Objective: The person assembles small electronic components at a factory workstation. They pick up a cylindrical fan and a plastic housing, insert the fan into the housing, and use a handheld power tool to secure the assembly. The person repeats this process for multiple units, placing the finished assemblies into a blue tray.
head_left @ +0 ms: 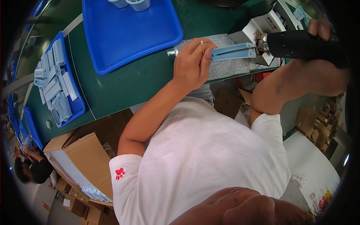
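Observation:
My left hand [193,62] is closed on one end of a long light-blue plastic housing [235,52] over the bench. A short yellow wire with a white connector [201,42] pokes up by its fingers. My right hand [325,77] is wrapped round a black electric screwdriver [296,44], held almost level. From its metal nose a long thin bit [234,50] reaches left along the housing toward my left thumb. Where the tip meets the part is too small to make out.
A large blue tray [131,41] holds white cups [138,4] at the back. Leftward, another blue tray [79,107] bears several light-blue housings [56,80]. Bubble wrap [228,70] covers the green bench [108,95]; a white-and-black box [258,28] stands right. Below left is an open carton [88,153].

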Available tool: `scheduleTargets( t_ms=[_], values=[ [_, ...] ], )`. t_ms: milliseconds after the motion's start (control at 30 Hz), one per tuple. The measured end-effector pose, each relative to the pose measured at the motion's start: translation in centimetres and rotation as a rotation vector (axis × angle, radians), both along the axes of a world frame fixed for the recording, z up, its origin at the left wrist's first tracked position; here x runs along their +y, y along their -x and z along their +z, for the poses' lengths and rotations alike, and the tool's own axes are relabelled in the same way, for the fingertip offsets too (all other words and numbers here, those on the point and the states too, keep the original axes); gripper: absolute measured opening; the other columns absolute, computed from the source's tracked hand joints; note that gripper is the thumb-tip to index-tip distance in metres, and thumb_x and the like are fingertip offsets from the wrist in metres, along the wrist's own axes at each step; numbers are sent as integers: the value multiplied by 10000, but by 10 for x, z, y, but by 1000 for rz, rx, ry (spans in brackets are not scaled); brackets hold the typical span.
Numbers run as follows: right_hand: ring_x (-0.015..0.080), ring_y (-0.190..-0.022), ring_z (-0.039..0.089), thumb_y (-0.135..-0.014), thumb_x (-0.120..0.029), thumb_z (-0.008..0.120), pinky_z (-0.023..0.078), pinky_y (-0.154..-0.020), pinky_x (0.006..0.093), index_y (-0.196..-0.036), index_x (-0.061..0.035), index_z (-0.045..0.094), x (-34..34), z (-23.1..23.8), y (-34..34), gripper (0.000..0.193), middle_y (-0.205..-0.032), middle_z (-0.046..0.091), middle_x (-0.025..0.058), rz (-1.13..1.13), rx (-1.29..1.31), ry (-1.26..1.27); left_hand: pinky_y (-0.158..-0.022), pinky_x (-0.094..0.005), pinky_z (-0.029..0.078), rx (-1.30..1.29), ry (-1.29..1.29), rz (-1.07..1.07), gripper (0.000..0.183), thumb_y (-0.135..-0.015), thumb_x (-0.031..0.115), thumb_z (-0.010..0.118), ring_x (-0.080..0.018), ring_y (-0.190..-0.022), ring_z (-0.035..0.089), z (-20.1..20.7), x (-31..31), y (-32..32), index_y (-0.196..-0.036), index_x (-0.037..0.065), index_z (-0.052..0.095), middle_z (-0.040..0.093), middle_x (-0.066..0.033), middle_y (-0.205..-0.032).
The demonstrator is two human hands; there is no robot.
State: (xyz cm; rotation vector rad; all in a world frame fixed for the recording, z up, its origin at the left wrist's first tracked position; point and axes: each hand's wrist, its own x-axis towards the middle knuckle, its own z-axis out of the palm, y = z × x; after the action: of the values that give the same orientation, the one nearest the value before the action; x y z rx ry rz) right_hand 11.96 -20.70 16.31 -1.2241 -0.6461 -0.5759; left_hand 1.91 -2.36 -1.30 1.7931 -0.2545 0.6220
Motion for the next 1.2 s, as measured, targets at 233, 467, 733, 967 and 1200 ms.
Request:
scheduleTargets(
  t_ms=[233, 467, 733, 967, 1200],
  values=[
    [238, -695, 550, -888, -446, 616, 444, -587, 366, -1159, 7, 556, 1, -2, 2, 531, -966, 610, 179, -33, -8, 5, -678, -393, 499, -6, -4, 3, 175, -990, 77, 534, -295, -776, 620, -2, 0, -1, -918, 28, 685, 677, -96, -930],
    [237, -696, 556, -892, -451, 649, 446, -580, 366, -1168, 6, 543, -5, -4, 7, 544, -963, 612, 176, -48, 0, -11, -713, -371, 505, 34, -49, -22, 190, -1016, 73, 499, -290, -805, 636, -3, 0, 6, -974, 10, 674, 684, -137, -995],
    [258, -697, 582, -962, -346, 666, 476, -589, 379, -1271, -46, 483, 17, 0, 10, 468, -970, 621, 203, -68, -57, -45, -797, -358, 507, 10, -19, -41, 224, -1043, 108, 485, -311, -873, 650, -6, 0, 2, -1025, -21, 668, 687, -166, -1015],
    [237, -770, 550, -1010, -288, 571, 459, -669, 370, -1282, -7, 498, -7, 50, 17, 397, -1078, 595, 224, 110, -85, -317, -806, -331, 495, 203, 81, -9, 217, -1038, 172, 544, -227, -864, 629, 3, 9, 5, -1051, -13, 658, 663, -125, -942],
    [280, -965, 632, -977, 37, 570, 541, -813, 405, -1367, 72, 414, -38, 17, 1, 422, -1252, 593, 283, -55, -24, -47, -892, -376, 487, 210, 50, 119, 319, -938, 267, 743, -212, -1020, 622, 48, 69, 39, -1123, 61, 584, 652, -76, -1038]
  ],
)
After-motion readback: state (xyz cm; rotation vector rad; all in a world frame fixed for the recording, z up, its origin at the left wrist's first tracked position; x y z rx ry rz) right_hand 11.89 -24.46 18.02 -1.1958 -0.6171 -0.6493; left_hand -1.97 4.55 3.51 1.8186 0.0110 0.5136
